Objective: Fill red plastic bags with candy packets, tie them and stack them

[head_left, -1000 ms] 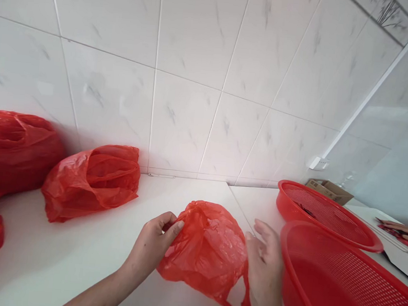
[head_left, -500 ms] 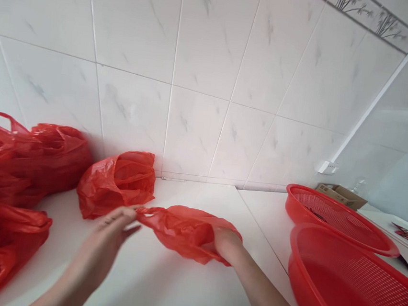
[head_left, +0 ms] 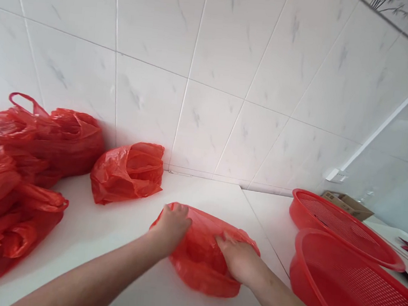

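A thin red plastic bag (head_left: pixel 202 249) lies on the white tabletop in front of me. My left hand (head_left: pixel 173 227) is at the bag's left upper edge, its fingers curled down over the plastic. On the right part of the bag is my right hand (head_left: pixel 239 257), fingers spread against the film, with part of the plastic around its far side. Behind, near the wall, stands another red bag (head_left: pixel 126 172) with its mouth open.
Full-looking red bags (head_left: pixel 71 145) are piled at the left. Two red plastic baskets, one nearer (head_left: pixel 322 275) and one farther (head_left: pixel 295 212), stand at the right. A cardboard box (head_left: pixel 348 205) is behind them. A tiled wall (head_left: pixel 151 104) closes the back.
My left hand has moved right from the bag's twisted end onto its upper edge. My right hand has come out of the bag's folds, and the bag is more spread out. The view has shifted.
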Tool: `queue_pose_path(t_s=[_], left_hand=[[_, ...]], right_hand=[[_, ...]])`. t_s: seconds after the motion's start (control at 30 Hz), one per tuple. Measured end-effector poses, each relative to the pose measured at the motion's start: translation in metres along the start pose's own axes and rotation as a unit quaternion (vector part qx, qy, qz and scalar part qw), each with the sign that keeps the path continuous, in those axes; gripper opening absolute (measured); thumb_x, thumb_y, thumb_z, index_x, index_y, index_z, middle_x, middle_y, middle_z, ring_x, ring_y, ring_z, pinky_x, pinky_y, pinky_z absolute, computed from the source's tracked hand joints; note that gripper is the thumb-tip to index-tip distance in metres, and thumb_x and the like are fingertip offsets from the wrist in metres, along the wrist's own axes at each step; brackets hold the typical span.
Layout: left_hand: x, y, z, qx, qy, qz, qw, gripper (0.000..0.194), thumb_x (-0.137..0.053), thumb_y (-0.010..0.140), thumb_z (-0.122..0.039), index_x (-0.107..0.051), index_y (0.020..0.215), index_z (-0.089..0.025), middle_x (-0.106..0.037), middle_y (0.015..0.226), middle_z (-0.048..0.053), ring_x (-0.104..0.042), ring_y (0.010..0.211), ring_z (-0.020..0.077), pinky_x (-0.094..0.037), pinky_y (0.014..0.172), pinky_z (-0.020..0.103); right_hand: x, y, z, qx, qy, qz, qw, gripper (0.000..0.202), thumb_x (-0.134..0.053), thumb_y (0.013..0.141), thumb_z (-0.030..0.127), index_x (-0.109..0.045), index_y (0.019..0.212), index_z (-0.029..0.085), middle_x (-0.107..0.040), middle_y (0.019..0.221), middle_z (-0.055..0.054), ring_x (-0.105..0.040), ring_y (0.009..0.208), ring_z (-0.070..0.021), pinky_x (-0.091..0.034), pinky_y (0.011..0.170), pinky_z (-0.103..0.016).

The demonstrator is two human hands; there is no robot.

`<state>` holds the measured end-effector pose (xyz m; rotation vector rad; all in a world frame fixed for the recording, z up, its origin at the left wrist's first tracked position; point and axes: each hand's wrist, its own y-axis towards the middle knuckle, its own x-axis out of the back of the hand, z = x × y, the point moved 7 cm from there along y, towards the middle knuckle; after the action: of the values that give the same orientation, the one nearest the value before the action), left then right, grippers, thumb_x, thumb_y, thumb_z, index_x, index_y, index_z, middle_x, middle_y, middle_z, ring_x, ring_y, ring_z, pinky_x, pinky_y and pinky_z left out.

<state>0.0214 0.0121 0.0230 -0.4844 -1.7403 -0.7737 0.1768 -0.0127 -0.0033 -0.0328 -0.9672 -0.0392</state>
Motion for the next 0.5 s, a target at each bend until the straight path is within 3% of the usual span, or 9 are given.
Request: queue_pose_path(t_s=[0.07,0.13,0.27,0.33,0.37,0.43,0.5], left_hand=[[0.007,0.000,0.017,-0.003,0.029,-0.001,1.000,0.053,-0.073,0.043,0.007,-0.066,0.090,-0.016,-0.058,0.120,0.021,-0.050,0.110,0.0435,-0.030,0.093,0.065],[0.016,-0.003,0.014,-0.028,0.055,0.005,0.998,0.056,-0.069,0.043,0.010,-0.064,0.093,-0.017,-0.058,0.119,0.018,-0.050,0.110,0.0395,-0.024,0.100,0.062],[0.016,-0.009,-0.025,-0.100,0.042,0.028,0.994,0.036,-0.061,0.055,0.004,-0.065,0.084,-0.018,-0.064,0.084,0.011,-0.059,0.082,0.0306,-0.043,0.080,0.047],[0.006,-0.012,-0.039,-0.132,-0.006,0.033,0.991,0.028,-0.061,0.063,-0.004,-0.068,0.085,-0.021,-0.066,0.089,0.011,-0.061,0.079,0.0293,-0.046,0.071,0.042],[-0.001,-0.015,-0.040,-0.141,-0.021,0.043,0.989,0.030,-0.064,0.064,-0.009,-0.069,0.089,-0.023,-0.066,0.098,0.012,-0.062,0.086,0.0326,-0.047,0.073,0.045],[-0.019,-0.022,-0.032,-0.130,-0.023,0.099,0.986,0.053,-0.073,0.055,-0.016,-0.068,0.106,-0.028,-0.062,0.118,0.014,-0.056,0.107,0.0434,-0.044,0.083,0.055],[-0.031,-0.029,-0.013,-0.091,-0.014,0.165,0.982,0.078,-0.075,0.048,-0.012,-0.060,0.121,-0.033,-0.056,0.130,0.015,-0.045,0.121,0.0490,-0.039,0.090,0.063]], right_hand=[[0.007,-0.014,-0.006,-0.004,-0.004,0.020,1.000,0.044,-0.067,0.047,0.005,-0.071,0.084,0.030,-0.070,0.106,-0.003,-0.066,0.081,-0.0246,-0.042,0.059,-0.029],[0.010,-0.020,-0.004,0.007,-0.011,0.049,0.999,0.055,-0.063,0.052,0.005,-0.070,0.098,0.034,-0.066,0.118,-0.002,-0.066,0.087,-0.0250,-0.042,0.059,-0.028],[0.004,-0.012,0.009,0.043,0.001,0.070,0.997,0.051,-0.058,0.068,0.015,-0.064,0.113,0.039,-0.067,0.115,0.000,-0.065,0.092,-0.0238,-0.042,0.060,-0.029],[-0.006,-0.002,0.007,0.036,0.005,0.084,0.996,0.051,-0.069,0.062,0.022,-0.065,0.110,0.037,-0.067,0.111,-0.002,-0.065,0.079,-0.0220,-0.040,0.055,-0.028],[-0.012,0.003,0.004,0.029,0.003,0.096,0.995,0.062,-0.077,0.053,0.024,-0.065,0.112,0.037,-0.066,0.114,-0.002,-0.065,0.074,-0.0212,-0.040,0.053,-0.027],[-0.019,0.013,-0.007,0.015,0.004,0.129,0.992,0.086,-0.084,0.039,0.024,-0.060,0.121,0.035,-0.064,0.117,-0.004,-0.064,0.069,-0.0206,-0.041,0.053,-0.028],[-0.018,0.019,-0.018,0.007,0.016,0.163,0.986,0.084,-0.083,0.043,0.026,-0.059,0.123,0.033,-0.068,0.109,-0.003,-0.065,0.074,-0.0221,-0.045,0.058,-0.029]])
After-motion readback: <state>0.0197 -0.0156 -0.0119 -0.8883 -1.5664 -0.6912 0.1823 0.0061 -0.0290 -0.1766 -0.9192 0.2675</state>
